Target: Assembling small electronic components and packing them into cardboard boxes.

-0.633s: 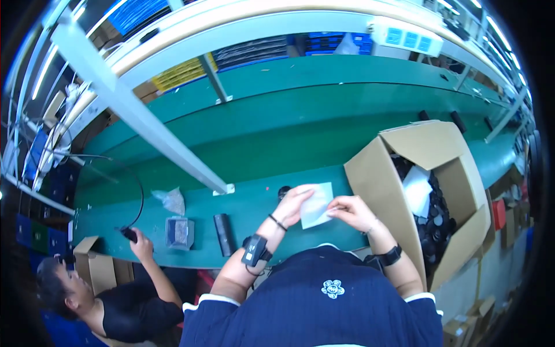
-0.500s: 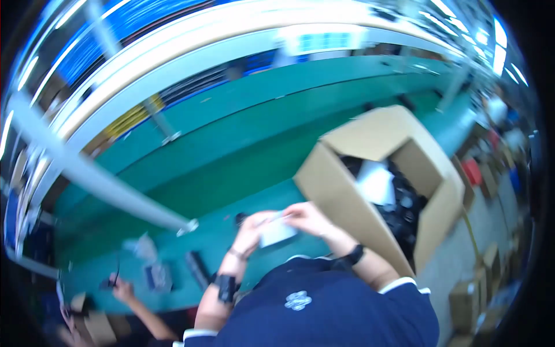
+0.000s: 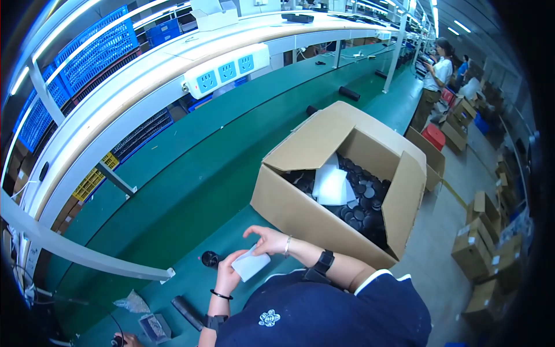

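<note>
In front of my body, a small white sheet (image 3: 251, 265) is held low over the green bench. My left hand (image 3: 229, 272) is closed on its left edge. At its upper right corner, my right hand (image 3: 267, 240) grips with the thumb and lower fingers, the index finger raised and bent. Just beyond my left hand stands a round black part (image 3: 210, 259). To the right, an open cardboard box (image 3: 312, 211) holds many black discs (image 3: 364, 199), with several white sheets (image 3: 332, 184) lying on top.
A black cylinder (image 3: 188, 312), a small grey tray (image 3: 155, 328) and a clear bag (image 3: 133, 302) lie at the left. Another person's hand (image 3: 126, 340) shows at the lower left edge. A slanted metal post (image 3: 98, 252) crosses the left side. A power strip (image 3: 226, 70) hangs below the shelf.
My view has swung right and sharpened. My hands stay at the white sheet, which is tilted differently now; the right index finger has lifted off it. The other person's hand has moved toward the lower edge.
</note>
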Demonstrator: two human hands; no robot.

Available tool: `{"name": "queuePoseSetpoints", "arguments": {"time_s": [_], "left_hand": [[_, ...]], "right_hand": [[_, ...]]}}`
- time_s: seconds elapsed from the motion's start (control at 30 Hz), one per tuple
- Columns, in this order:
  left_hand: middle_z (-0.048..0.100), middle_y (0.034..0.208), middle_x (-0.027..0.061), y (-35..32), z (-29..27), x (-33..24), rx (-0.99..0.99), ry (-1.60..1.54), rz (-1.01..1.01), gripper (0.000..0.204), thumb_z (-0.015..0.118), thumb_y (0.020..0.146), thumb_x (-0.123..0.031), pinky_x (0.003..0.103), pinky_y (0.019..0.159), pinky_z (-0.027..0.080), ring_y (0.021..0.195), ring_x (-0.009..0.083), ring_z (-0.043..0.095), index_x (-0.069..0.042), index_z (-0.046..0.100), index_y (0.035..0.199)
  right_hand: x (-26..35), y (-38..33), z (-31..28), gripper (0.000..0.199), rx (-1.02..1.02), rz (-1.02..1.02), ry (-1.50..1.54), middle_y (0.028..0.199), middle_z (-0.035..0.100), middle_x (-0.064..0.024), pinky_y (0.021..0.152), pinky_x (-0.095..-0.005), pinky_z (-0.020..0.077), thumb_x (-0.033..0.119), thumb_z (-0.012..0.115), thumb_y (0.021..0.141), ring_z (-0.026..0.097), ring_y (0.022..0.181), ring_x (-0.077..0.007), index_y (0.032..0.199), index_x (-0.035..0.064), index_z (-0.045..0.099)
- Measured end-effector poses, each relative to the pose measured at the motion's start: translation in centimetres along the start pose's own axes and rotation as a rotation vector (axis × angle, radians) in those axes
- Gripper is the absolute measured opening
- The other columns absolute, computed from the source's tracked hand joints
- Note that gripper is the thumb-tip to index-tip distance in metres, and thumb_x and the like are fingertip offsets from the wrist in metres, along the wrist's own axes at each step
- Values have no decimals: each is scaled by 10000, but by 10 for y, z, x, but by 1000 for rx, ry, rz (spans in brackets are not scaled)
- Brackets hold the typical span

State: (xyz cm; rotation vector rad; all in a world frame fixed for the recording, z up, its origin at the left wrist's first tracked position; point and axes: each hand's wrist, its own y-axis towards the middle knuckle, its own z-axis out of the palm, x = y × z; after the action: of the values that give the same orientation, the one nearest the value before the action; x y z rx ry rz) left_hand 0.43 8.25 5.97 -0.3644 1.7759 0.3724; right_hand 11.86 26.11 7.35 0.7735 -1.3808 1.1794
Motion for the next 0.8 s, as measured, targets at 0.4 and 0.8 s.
{"name": "queuePoseSetpoints", "arguments": {"time_s": [0.4,0.8], "left_hand": [[656,933,73,-2,7,3,-47,96,-8,249,653,757,-9,276,773,494,866,142,627,4,608,1001],[648,1031,188,-19,8,-3,-16,143,146,379,572,680,57,341,818,501,947,324,641,-14,529,1050]], "right_hand": [[-11,12,-23,226,206,198,-226,605,589,-9,369,-214,242,68,740,672,419,431,-44,868,63,626],[-27,7,-22,194,222,192,-145,620,604,-4,380,-199,278,91,741,712,439,433,-39,872,40,645]]}}
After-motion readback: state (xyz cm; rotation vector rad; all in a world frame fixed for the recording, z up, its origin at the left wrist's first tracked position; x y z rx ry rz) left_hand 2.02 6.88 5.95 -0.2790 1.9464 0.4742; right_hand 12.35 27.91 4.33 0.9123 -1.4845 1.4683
